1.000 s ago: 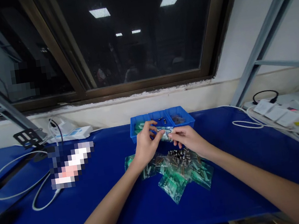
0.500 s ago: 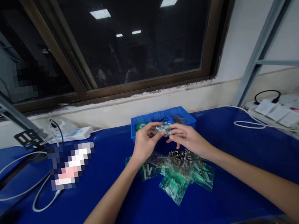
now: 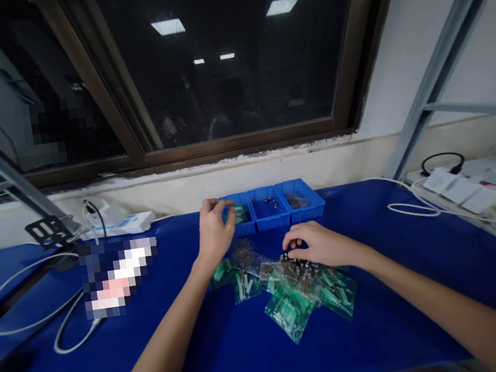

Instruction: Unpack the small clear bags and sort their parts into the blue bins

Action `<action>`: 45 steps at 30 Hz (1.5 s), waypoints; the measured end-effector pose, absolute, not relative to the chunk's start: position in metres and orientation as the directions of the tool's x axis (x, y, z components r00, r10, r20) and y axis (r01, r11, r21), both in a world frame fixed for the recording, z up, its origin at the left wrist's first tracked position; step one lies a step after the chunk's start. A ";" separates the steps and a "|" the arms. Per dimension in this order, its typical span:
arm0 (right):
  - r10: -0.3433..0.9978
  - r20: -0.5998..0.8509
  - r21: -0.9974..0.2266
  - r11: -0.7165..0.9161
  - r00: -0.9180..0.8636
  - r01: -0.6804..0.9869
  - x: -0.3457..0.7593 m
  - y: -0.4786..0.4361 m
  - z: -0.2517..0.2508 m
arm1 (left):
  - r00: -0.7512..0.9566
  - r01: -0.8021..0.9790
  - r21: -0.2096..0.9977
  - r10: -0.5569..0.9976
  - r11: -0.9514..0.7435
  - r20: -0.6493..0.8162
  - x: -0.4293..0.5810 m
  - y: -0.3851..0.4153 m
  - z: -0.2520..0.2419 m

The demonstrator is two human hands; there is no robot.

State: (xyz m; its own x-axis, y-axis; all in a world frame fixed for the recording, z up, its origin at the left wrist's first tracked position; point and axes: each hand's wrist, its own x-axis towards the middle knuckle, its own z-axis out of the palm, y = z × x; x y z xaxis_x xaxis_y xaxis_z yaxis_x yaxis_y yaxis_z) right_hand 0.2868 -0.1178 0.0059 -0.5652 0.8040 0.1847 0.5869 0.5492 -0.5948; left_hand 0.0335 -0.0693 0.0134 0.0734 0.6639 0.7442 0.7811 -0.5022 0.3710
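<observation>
My left hand (image 3: pixel 214 232) hovers at the left end of a blue three-compartment tray (image 3: pixel 272 223), with thumb and fingers apart and nothing visible in them. A small greenish bag (image 3: pixel 239 213) lies in the tray's left compartment, just beside the fingertips. My right hand (image 3: pixel 318 245) rests on a pile of small clear-green bags of metal parts (image 3: pixel 292 303) on the blue table. Its fingers curl down onto the top of the pile, and what they pinch is hidden.
The other two tray compartments hold a few small dark parts. A white cable (image 3: pixel 13 287) loops at the left by a black bracket (image 3: pixel 48 229) and a white device (image 3: pixel 130 222). A power strip with cables (image 3: pixel 462 196) lies at the right. A window runs along the back.
Both hands held a small bag together above the tray. Now my left hand has moved left to the tray's left compartment, and my right hand has dropped onto the pile.
</observation>
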 end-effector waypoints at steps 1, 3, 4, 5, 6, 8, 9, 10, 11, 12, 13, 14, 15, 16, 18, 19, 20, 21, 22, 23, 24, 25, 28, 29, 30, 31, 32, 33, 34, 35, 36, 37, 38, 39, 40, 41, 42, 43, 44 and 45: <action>0.800 0.180 -0.582 0.556 -0.572 0.594 0.286 -0.118 0.006 | 0.095 0.768 0.358 0.647 -0.532 0.756 0.039 -0.074 0.015; 0.794 0.170 -0.556 0.566 -0.583 0.609 0.284 -0.119 0.007 | 0.177 0.725 0.323 0.619 -0.608 0.766 0.051 -0.085 0.017; 0.794 0.169 -0.540 0.570 -0.584 0.619 0.283 -0.120 0.008 | 0.247 0.693 0.305 0.614 -0.653 0.750 0.057 -0.091 0.017; 0.795 0.170 -0.524 0.574 -0.583 0.630 0.282 -0.121 0.008 | 0.322 0.669 0.281 0.609 -0.688 0.725 0.062 -0.096 0.016; 0.797 0.173 -0.507 0.576 -0.579 0.641 0.282 -0.121 0.007 | 0.396 0.648 0.252 0.601 -0.718 0.694 0.067 -0.100 0.015; 0.801 0.177 -0.483 0.577 -0.572 0.659 0.280 -0.122 0.006 | 0.505 0.631 0.207 0.598 -0.748 0.622 0.074 -0.106 0.010; 0.803 0.174 -0.475 0.576 -0.571 0.665 0.280 -0.122 0.005 | 0.535 0.630 0.193 0.601 -0.752 0.594 0.076 -0.107 0.008; 0.803 0.170 -0.469 0.576 -0.571 0.670 0.280 -0.122 0.004 | 0.554 0.632 0.185 0.605 -0.753 0.572 0.077 -0.108 0.006; 0.802 0.164 -0.464 0.576 -0.574 0.673 0.280 -0.122 0.003 | 0.564 0.634 0.181 0.610 -0.752 0.557 0.078 -0.108 0.004; 0.801 0.159 -0.459 0.578 -0.577 0.675 0.280 -0.122 0.002 | 0.572 0.635 0.178 0.612 -0.752 0.545 0.078 -0.108 0.003; 0.799 0.155 -0.457 0.579 -0.581 0.675 0.281 -0.123 0.001 | 0.580 0.635 0.175 0.614 -0.753 0.536 0.078 -0.107 0.002; 0.798 0.154 -0.456 0.581 -0.583 0.674 0.281 -0.123 0.001 | 0.585 0.636 0.173 0.616 -0.752 0.528 0.078 -0.107 0.002; 0.796 0.156 -0.457 0.583 -0.585 0.672 0.282 -0.123 0.000 | 0.589 0.638 0.171 0.619 -0.751 0.519 0.078 -0.106 0.002; 0.794 0.158 -0.458 0.585 -0.587 0.669 0.283 -0.123 0.000 | 0.591 0.641 0.171 0.623 -0.748 0.512 0.078 -0.106 0.002; 0.791 0.159 -0.457 0.589 -0.590 0.667 0.283 -0.124 0.000 | 0.595 0.646 0.169 0.630 -0.744 0.499 0.077 -0.106 0.003; 0.791 0.155 -0.453 0.590 -0.592 0.669 0.283 -0.124 0.000 | 0.598 0.647 0.167 0.631 -0.744 0.493 0.077 -0.106 0.004; 0.792 0.148 -0.448 0.588 -0.593 0.673 0.283 -0.125 0.000 | 0.603 0.648 0.163 0.632 -0.744 0.487 0.077 -0.107 0.004; 0.794 0.141 -0.441 0.585 -0.592 0.680 0.283 -0.126 0.001 | 0.608 0.648 0.159 0.631 -0.745 0.481 0.078 -0.107 0.004; 0.797 0.133 -0.433 0.581 -0.589 0.689 0.283 -0.127 0.001 | 0.612 0.649 0.154 0.632 -0.745 0.476 0.078 -0.107 0.004; 0.801 0.125 -0.425 0.576 -0.586 0.698 0.282 -0.128 0.002 | 0.615 0.651 0.151 0.634 -0.744 0.470 0.078 -0.107 0.005; 0.804 0.118 -0.418 0.573 -0.583 0.705 0.282 -0.128 0.002 | 0.616 0.653 0.149 0.636 -0.742 0.466 0.078 -0.107 0.005; 0.805 0.112 -0.411 0.572 -0.583 0.710 0.282 -0.129 0.003 | 0.617 0.654 0.149 0.637 -0.742 0.462 0.078 -0.107 0.005; 0.800 0.110 -0.399 0.579 -0.589 0.711 0.283 -0.129 0.002 | 0.622 0.652 0.150 0.637 -0.743 0.455 0.078 -0.107 0.006; 0.798 0.117 -0.398 0.583 -0.592 0.708 0.283 -0.128 0.001 | 0.624 0.651 0.149 0.637 -0.744 0.453 0.077 -0.107 0.006; 0.794 0.127 -0.396 0.590 -0.594 0.704 0.283 -0.127 0.000 | 0.625 0.652 0.146 0.636 -0.744 0.452 0.077 -0.107 0.006; 0.792 0.143 -0.395 0.596 -0.594 0.699 0.283 -0.126 0.000 | 0.626 0.652 0.144 0.636 -0.744 0.452 0.077 -0.107 0.006; 0.790 0.163 -0.398 0.601 -0.592 0.693 0.283 -0.125 0.000 | 0.626 0.653 0.142 0.635 -0.744 0.452 0.077 -0.107 0.006; 0.788 0.187 -0.404 0.606 -0.586 0.686 0.282 -0.123 0.000 | 0.627 0.652 0.139 0.633 -0.745 0.453 0.078 -0.107 0.006; 0.789 0.216 -0.412 0.608 -0.576 0.678 0.282 -0.122 0.001 | 0.631 0.650 0.134 0.630 -0.748 0.453 0.078 -0.107 0.007; 0.791 0.245 -0.424 0.607 -0.560 0.672 0.281 -0.121 0.001 | 0.638 0.647 0.125 0.624 -0.752 0.450 0.078 -0.108 0.007; 0.795 0.274 -0.441 0.603 -0.541 0.665 0.281 -0.119 0.002 | 0.647 0.644 0.115 0.619 -0.756 0.445 0.078 -0.108 0.007; 0.800 0.301 -0.461 0.598 -0.519 0.656 0.280 -0.119 0.003 | 0.657 0.641 0.103 0.613 -0.761 0.439 0.078 -0.108 0.008; 0.804 0.325 -0.482 0.593 -0.497 0.645 0.280 -0.118 0.004 | 0.666 0.638 0.091 0.607 -0.765 0.433 0.078 -0.109 0.008; 0.808 0.347 -0.502 0.589 -0.476 0.633 0.279 -0.118 0.005 | 0.674 0.635 0.082 0.603 -0.768 0.427 0.078 -0.109 0.009; 0.810 0.367 -0.523 0.587 -0.458 0.618 0.279 -0.118 0.006 | 0.680 0.633 0.076 0.600 -0.770 0.422 0.079 -0.110 0.009; 0.810 0.385 -0.541 0.587 -0.443 0.603 0.278 -0.118 0.007 | 0.683 0.631 0.074 0.598 -0.772 0.419 0.079 -0.110 0.009; 0.809 0.400 -0.554 0.587 -0.430 0.590 0.278 -0.118 0.007 | 0.686 0.629 0.072 0.596 -0.774 0.416 0.080 -0.110 0.009; 0.809 0.410 -0.564 0.588 -0.422 0.580 0.278 -0.118 0.007 | 0.689 0.628 0.072 0.596 -0.775 0.414 0.081 -0.110 0.008; 0.809 0.417 -0.570 0.588 -0.414 0.574 0.278 -0.118 0.007 | 0.688 0.629 0.070 0.596 -0.774 0.414 0.082 -0.111 0.008; 0.809 0.422 -0.571 0.588 -0.410 0.573 0.278 -0.119 0.007 | 0.684 0.634 0.067 0.598 -0.771 0.418 0.083 -0.111 0.008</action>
